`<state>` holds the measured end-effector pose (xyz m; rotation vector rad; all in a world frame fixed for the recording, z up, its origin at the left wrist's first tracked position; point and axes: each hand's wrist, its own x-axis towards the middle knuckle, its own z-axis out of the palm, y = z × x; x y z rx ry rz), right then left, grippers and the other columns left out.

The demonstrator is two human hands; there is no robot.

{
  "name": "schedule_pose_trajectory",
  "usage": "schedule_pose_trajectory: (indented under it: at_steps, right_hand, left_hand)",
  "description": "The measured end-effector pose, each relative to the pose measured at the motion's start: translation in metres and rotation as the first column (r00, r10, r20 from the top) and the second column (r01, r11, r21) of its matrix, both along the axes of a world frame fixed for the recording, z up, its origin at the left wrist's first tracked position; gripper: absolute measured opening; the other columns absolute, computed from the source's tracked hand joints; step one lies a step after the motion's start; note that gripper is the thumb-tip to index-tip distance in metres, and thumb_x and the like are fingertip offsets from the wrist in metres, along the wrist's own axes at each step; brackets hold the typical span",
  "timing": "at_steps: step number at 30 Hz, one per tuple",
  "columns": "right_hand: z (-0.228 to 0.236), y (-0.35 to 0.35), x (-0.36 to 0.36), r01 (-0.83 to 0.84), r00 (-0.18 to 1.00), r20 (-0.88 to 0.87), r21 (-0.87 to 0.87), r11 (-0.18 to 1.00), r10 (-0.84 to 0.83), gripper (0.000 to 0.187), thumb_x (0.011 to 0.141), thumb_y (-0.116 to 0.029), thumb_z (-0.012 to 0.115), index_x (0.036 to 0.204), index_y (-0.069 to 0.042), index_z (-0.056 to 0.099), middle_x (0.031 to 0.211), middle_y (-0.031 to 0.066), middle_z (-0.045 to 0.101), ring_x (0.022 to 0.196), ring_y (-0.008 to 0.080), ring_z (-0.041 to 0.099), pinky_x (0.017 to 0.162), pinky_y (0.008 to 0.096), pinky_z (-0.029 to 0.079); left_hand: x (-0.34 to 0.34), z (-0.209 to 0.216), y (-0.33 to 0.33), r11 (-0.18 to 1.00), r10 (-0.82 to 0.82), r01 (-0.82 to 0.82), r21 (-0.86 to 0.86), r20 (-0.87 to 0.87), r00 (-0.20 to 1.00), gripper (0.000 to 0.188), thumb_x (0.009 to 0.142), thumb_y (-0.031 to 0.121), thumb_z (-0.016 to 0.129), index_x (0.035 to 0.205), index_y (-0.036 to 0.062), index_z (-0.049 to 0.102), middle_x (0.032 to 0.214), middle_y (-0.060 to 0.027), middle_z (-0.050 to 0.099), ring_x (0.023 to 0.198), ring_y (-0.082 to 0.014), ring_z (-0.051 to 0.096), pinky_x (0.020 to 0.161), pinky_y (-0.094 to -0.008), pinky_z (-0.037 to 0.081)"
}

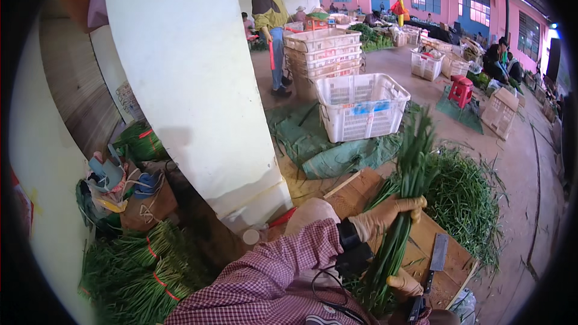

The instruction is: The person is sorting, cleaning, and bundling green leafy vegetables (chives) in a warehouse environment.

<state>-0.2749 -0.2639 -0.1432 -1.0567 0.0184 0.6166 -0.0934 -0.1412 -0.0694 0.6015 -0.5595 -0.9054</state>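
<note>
My left hand (391,215), in a tan glove, is closed around the middle of a bunch of long green stalks (414,162) that look like chives. The bunch stands tilted, its upper end leaning away from me. Lower down, my right hand (406,283), also gloved, is against the bunch with its fingers curled and partly hidden. A knife with a broad blade (439,251) and dark handle lies just right of it on a wooden board (421,235), which has scattered green scraps on it.
Loose greens (460,201) are heaped right of the board. Ahead stands a white plastic crate (363,108) on a green tarp (355,159), near stacked crates (322,54) and a standing person (271,21). A white pillar (198,84) rises at left, near tied green bundles (144,265).
</note>
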Motion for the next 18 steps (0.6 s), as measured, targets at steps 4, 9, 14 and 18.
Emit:
schedule_pose_trajectory:
  at_steps: [4, 9, 14, 18]
  right_hand:
    - [-0.048, -0.015, -0.019, -0.012, 0.995, -0.095, -0.068, 0.998, 0.005, 0.107, 0.071, -0.053, 0.089, 0.152, -0.002, 0.04, 0.141, 0.0127, 0.058, 0.124, 0.0267, 0.057, 0.107, 0.0415, 0.043]
    - [-0.065, -0.038, -0.027, 0.037, 0.992, -0.116, -0.132, 0.991, -0.052, 0.074, 0.091, -0.044, 0.077, 0.145, -0.004, 0.049, 0.134, 0.0063, 0.06, 0.12, 0.0202, 0.056, 0.104, 0.0375, 0.045]
    - [-0.062, -0.04, -0.024, 0.006, 0.999, 0.037, -0.335, 0.942, 0.007, 0.072, 0.093, -0.044, 0.074, 0.145, -0.002, 0.049, 0.135, 0.0059, 0.06, 0.12, 0.0185, 0.056, 0.104, 0.0345, 0.045]
    - [-0.056, -0.036, -0.024, 0.23, 0.972, -0.014, -0.104, 0.968, -0.233, 0.069, 0.097, -0.04, 0.071, 0.148, -0.002, 0.044, 0.137, 0.0077, 0.059, 0.123, 0.0186, 0.054, 0.106, 0.0345, 0.043]
  left_hand:
    - [0.041, -0.04, -0.007, 0.989, 0.139, -0.133, 0.056, -0.114, 0.984, 0.028, 0.099, 0.027, 0.069, 0.107, 0.0012, 0.062, 0.077, -0.0007, 0.057, 0.075, -0.0182, 0.06, 0.073, -0.0348, 0.051]
    - [0.076, -0.058, -0.007, 0.949, 0.265, -0.219, 0.226, -0.201, 0.943, 0.027, 0.1, 0.028, 0.066, 0.11, 0.0044, 0.061, 0.079, -0.0016, 0.059, 0.073, -0.0172, 0.061, 0.065, -0.0318, 0.052]
    - [0.096, -0.078, -0.042, 0.958, 0.092, -0.07, 0.277, -0.068, 0.993, 0.021, 0.099, 0.03, 0.067, 0.104, 0.0103, 0.062, 0.079, 0.0001, 0.061, 0.07, -0.0149, 0.062, 0.063, -0.0312, 0.054]
    - [0.114, -0.086, -0.101, 0.855, 0.141, -0.014, 0.519, -0.206, 0.968, 0.017, 0.1, 0.027, 0.064, 0.104, 0.0111, 0.065, 0.082, -0.0018, 0.065, 0.069, -0.0159, 0.062, 0.06, -0.0353, 0.057]
